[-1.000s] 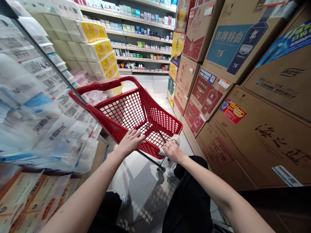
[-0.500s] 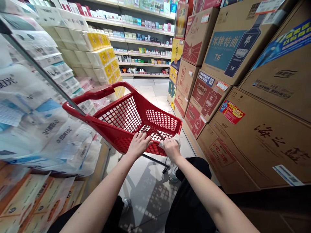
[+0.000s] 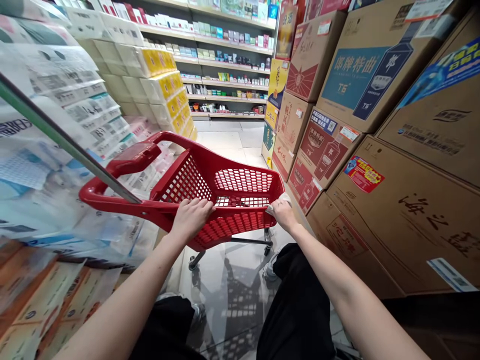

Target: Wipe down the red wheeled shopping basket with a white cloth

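Observation:
A red plastic shopping cart (image 3: pixel 240 222) stands sideways before me, its handle end at the left. My left hand (image 3: pixel 192 216) is closed over the top rim of the near side, left of the middle. At the right end of that rim, my right hand (image 3: pixel 282 211) grips the corner with a crumpled whitish cloth (image 3: pixel 285 198) bunched under its fingers. A metal pole (image 3: pixel 75 142) rises from the cart beside its handle (image 3: pixel 131 157). Through the basket's lattice the floor shows.
Stacked cardboard cartons (image 3: pixel 360 220) wall the right side closely. Packs of tissue paper (image 3: pixel 75 100) and yellow-and-white bundles (image 3: pixel 165 90) are piled at the left. Shelves of small goods (image 3: pixel 225 65) stand at the back. Pale floor tiles (image 3: pixel 221 142) run between.
The cart has turned so its near side lies more squarely across my front. My left hand has moved left with the rim, and my right hand slightly right and up.

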A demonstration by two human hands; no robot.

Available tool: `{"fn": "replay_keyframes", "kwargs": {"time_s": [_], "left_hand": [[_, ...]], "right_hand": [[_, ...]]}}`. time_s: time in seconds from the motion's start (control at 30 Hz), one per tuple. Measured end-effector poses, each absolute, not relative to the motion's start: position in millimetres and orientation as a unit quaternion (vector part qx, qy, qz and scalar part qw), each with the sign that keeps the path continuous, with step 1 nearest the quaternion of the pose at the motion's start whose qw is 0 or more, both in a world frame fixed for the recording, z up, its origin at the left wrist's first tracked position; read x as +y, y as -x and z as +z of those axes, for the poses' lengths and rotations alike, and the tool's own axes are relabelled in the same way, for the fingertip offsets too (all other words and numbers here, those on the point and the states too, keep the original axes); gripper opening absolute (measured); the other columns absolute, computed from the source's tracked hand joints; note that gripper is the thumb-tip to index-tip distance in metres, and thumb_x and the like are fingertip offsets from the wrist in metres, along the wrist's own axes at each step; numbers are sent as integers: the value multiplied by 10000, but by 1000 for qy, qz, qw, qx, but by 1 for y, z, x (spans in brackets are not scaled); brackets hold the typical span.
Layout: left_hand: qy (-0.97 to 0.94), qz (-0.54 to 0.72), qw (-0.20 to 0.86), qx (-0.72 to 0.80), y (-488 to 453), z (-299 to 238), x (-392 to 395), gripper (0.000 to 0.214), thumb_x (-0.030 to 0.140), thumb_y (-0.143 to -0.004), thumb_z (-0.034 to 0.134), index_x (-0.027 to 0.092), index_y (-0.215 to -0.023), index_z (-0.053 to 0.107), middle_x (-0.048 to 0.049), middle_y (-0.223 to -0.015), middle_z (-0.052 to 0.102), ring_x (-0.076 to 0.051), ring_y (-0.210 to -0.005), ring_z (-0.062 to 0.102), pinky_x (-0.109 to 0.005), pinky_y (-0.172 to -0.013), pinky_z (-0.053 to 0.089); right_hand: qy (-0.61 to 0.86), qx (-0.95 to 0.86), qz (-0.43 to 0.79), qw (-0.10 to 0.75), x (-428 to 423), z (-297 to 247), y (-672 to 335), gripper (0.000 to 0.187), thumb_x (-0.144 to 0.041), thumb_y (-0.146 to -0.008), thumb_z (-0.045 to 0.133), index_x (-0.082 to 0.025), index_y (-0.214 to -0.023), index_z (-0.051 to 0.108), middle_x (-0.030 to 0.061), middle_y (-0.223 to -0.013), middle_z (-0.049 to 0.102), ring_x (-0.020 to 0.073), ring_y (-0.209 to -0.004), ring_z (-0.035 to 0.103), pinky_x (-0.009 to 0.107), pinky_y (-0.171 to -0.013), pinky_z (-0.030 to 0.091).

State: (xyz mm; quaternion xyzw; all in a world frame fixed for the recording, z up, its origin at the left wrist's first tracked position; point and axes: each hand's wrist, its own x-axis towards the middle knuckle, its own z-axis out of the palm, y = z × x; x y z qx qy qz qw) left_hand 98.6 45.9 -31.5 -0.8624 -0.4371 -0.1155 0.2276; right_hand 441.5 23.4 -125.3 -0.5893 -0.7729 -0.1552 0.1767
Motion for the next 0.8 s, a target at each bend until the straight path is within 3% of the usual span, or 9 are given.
{"fn": "replay_keyframes", "kwargs": {"time_s": [0.33, 0.47, 0.63, 0.8], "left_hand": [[858, -125, 224, -446, -111, -31, 36, 321, 346, -932, 321, 210, -810, 585, -91, -800, 632, -238, -811, 542, -383, -726, 309], [863, -130, 215, -438, -115, -31, 32, 316, 339, -930, 323, 205, -798, 577, -94, -777, 617, -240, -808, 539, -378, -714, 309], [865, -138, 207, -435, -113, -32, 32, 320, 347, -929, 328, 201, -802, 584, -97, -780, 609, -248, -820, 537, -382, -720, 309], [857, -133, 225, -445, -120, -34, 33, 325, 357, -932, 328, 201, -818, 590, -93, -791, 615, -244, -811, 536, -386, -724, 313]], "right_hand": [[570, -797, -128, 155, 40, -103, -333, 356, -461, -945, 397, -141, -993, 545, 128, -970, 600, 230, -923, 519, 356, -783, 378], [546, -808, -129, 180, 44, -96, -290, 301, -384, -975, 338, -152, -1011, 525, 114, -980, 587, 223, -935, 510, 352, -787, 385], [542, -812, -139, 166, 34, -101, -335, 180, -224, -966, 355, -170, -1006, 522, 95, -978, 580, 217, -926, 493, 347, -785, 367], [607, -757, -162, 180, 26, -119, -405, 262, -361, -950, 413, -148, -1009, 553, 127, -953, 578, 247, -895, 469, 379, -772, 356]]}}
